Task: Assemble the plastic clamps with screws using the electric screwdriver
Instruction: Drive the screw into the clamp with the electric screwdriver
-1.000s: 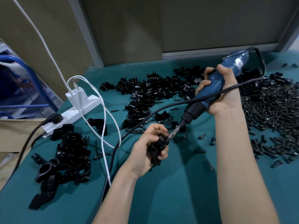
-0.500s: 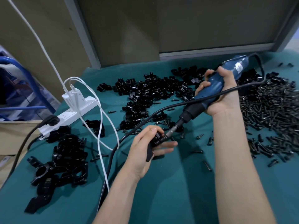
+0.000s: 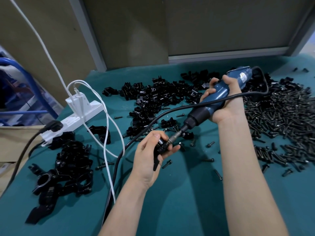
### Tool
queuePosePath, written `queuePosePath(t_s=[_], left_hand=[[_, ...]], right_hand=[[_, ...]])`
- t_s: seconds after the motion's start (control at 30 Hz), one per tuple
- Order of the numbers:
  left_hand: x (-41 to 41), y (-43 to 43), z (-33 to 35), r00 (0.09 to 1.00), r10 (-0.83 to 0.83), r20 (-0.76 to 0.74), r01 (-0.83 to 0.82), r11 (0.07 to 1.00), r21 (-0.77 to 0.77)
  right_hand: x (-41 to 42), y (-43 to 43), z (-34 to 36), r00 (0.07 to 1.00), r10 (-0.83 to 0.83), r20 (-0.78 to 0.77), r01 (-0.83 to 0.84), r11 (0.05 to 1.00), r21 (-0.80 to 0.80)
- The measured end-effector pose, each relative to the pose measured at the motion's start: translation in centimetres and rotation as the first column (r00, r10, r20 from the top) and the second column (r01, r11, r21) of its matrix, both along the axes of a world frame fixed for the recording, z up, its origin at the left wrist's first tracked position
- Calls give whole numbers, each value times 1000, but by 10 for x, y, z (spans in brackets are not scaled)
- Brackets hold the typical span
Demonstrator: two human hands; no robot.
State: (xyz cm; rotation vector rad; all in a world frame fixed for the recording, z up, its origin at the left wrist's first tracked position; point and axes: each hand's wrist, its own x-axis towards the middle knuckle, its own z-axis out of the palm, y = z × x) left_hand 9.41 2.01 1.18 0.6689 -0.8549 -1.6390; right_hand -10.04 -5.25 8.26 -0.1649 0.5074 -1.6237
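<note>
At the left edge of the teal tabletop, which runs diagonally up to the grey back panel, a white power strip lies close to the rim. A black plug and a white charger sit in it. White cables loop from the charger across the cloth. Nearer the viewer, just inside the same edge, sits a heap of assembled black clamps. The black cord of the electric screwdriver crosses the cloth and runs down beside the left forearm.

Centre: the left hand holds a black plastic clamp above the tabletop, with the thumb on top and the fingers curled beneath it. The screwdriver's bit meets the clamp's upper end. The blue tool slants up to the right, and the right hand has its fingers wrapped closed around the body. Behind the hands, loose clamp halves spread toward the back edge. Stray screws dot the cloth around the left hand.

Right: a dense pile of black screws reaches the right border of the view. A broad stretch of teal cloth lies between the forearms and along the near edge.
</note>
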Motion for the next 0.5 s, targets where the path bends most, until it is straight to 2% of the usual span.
queuePosePath(t_s=[0.5], left_hand=[[1, 1, -3, 997, -62, 42, 62, 998, 12]], right_hand=[[-2, 4, 3, 1000, 13, -17, -14, 1000, -15]])
